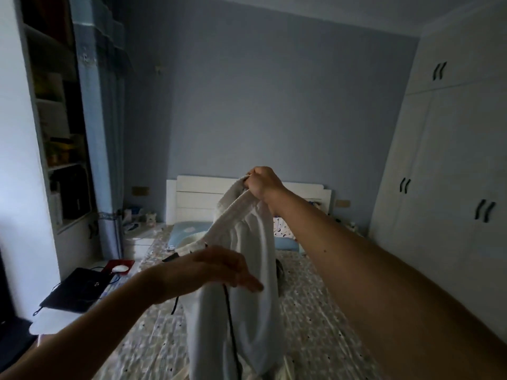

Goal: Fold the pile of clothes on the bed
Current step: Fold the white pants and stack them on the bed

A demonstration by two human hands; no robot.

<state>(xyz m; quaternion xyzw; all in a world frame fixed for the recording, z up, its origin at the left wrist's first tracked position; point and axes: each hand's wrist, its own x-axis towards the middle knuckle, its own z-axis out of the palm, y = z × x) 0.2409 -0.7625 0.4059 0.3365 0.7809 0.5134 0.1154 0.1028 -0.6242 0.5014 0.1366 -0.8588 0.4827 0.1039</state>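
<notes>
A pair of white trousers with a ribbed waistband and a black drawstring hangs in the air over the bed. My right hand grips the waistband at the top, fingers curled round it. Lower down, my left hand lies flat against the front of the hanging fabric, fingers straight and pointing right. The lower legs of the trousers reach the bedspread at the bottom of the view. A dark piece of clothing lies on the bed behind the trousers, mostly hidden.
The patterned bedspread runs to a white headboard with blue pillows. On the left stands a desk with a black bag, a white mouse and shelves above. A white wardrobe fills the right wall.
</notes>
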